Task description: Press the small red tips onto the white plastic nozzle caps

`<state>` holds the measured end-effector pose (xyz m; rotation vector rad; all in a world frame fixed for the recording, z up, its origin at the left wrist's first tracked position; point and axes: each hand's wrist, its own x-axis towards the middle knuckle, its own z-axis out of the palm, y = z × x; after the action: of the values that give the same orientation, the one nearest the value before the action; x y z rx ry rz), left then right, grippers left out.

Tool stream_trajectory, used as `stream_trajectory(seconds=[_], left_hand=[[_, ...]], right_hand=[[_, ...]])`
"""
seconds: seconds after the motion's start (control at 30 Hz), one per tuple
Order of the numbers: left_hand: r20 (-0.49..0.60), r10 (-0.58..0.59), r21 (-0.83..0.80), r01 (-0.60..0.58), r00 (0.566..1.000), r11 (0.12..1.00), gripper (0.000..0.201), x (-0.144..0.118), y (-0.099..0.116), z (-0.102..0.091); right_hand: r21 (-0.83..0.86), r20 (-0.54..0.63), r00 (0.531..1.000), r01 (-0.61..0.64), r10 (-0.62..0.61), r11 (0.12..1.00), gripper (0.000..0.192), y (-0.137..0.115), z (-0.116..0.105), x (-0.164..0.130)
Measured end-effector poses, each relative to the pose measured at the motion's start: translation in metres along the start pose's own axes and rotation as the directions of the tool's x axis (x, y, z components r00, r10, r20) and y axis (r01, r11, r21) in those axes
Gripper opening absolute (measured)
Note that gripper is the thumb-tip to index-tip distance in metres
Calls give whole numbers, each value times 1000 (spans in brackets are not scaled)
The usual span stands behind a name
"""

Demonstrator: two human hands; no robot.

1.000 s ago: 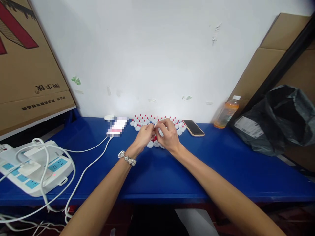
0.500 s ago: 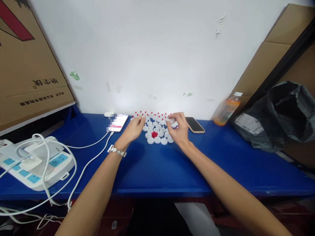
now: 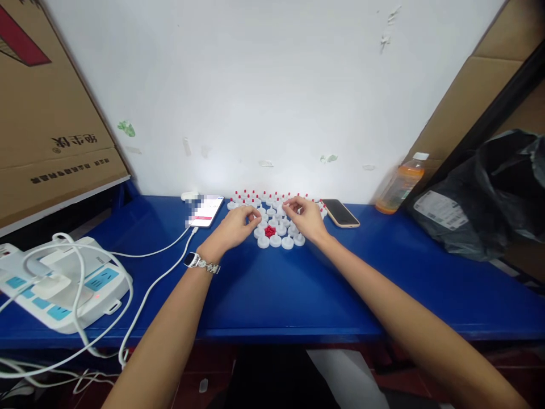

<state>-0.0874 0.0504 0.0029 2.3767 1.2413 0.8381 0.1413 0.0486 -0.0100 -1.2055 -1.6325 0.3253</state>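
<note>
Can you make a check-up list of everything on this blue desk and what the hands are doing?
Surface: blue tabletop.
Job's things: small round white plastic caps, many with red tips; little red pile among them.
Clutter: orange drink bottle, dark phone, lit white phone, black plastic bag.
Hands: left hand and right hand over the caps; grip unclear.
Cables: white cables at white power strip.
Surroundings: white wall, cardboard boxes.
</note>
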Motion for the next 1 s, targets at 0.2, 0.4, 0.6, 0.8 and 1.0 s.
stream_trajectory(seconds=[0.2, 0.4, 0.6, 0.8, 1.0], left_hand=[[61, -6, 91, 0, 998, 996, 25, -1, -6, 7], [57, 12, 125, -19, 998, 992, 19, -5, -1, 8], [48, 17, 97, -21, 999, 995, 16, -3, -5, 10], [54, 23, 88, -28, 998, 996, 17, -2, -3, 10], [32, -22, 81, 20, 999, 997, 23, -4, -5, 3]], right_hand=[[-86, 120, 993, 18, -7, 996, 10, 1, 23, 25], [-288, 210, 978, 83, -22, 954, 10, 5, 30, 37], [-382, 351, 934, 207, -65, 901, 12, -1, 39, 56], [-544, 344, 937, 149, 57, 826, 25, 8, 54, 92], [-585, 466, 877, 205, 119, 785, 15, 16, 64, 99]])
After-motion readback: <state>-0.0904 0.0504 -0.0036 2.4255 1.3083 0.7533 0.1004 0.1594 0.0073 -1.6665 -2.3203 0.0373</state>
